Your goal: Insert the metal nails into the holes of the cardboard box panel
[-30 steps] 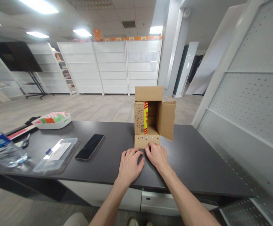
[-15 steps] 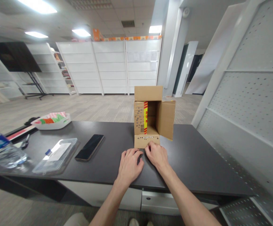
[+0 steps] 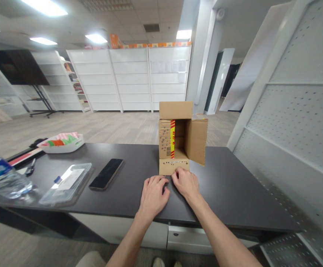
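A cardboard box (image 3: pixel 180 139) stands on the dark table with its open side towards me. Its flaps are spread, and the bottom front flap (image 3: pixel 174 164) carries a row of small shiny and dark spots. My left hand (image 3: pixel 155 193) rests before that flap, fingers curled round a small dark object (image 3: pixel 165 185) with a thin tip, mostly hidden. Beside it, my right hand (image 3: pixel 186 182) lies at the flap's front edge with thumb and fingers bent together; whatever they pinch is hidden. More dark spots and a yellow-red tape strip (image 3: pixel 172 139) mark the box's left flap.
On the table's left lie a black phone (image 3: pixel 106 174), a clear plastic case (image 3: pixel 67 184), a water bottle (image 3: pixel 4 178) and a white tray (image 3: pixel 67 147) with colourful packets. A white perforated panel (image 3: pixel 297 122) borders the right side.
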Demonstrator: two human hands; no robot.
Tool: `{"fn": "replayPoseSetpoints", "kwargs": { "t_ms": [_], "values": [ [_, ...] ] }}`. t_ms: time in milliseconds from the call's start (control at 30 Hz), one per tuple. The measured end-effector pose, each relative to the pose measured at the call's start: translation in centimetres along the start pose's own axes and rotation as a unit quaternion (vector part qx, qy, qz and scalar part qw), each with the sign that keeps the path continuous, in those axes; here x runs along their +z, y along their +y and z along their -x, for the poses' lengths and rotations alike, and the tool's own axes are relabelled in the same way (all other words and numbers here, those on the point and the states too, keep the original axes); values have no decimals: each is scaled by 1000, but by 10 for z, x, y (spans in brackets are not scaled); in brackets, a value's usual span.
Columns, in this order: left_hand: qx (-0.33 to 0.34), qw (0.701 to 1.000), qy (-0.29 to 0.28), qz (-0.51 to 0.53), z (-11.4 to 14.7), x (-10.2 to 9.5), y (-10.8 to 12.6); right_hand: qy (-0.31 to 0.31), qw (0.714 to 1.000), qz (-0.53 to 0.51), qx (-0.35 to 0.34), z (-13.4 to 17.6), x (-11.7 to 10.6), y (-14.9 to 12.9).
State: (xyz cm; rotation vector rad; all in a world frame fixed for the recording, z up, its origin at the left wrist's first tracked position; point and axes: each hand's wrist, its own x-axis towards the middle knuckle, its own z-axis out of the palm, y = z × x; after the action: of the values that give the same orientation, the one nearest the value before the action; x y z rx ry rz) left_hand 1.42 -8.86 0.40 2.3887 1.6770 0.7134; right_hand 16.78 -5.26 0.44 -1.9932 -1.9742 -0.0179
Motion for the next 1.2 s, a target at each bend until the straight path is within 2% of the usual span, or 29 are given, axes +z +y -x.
{"fn": "replayPoseSetpoints", "kwargs": {
  "t_ms": [1000,1200],
  "values": [
    [3,1000,7,8,0,0,0,1,1000,3,-1,0,3,2],
    [-25,998,40,46,-2,-1,-1,-5,1000,2,6,0,1,0]
  ]
}}
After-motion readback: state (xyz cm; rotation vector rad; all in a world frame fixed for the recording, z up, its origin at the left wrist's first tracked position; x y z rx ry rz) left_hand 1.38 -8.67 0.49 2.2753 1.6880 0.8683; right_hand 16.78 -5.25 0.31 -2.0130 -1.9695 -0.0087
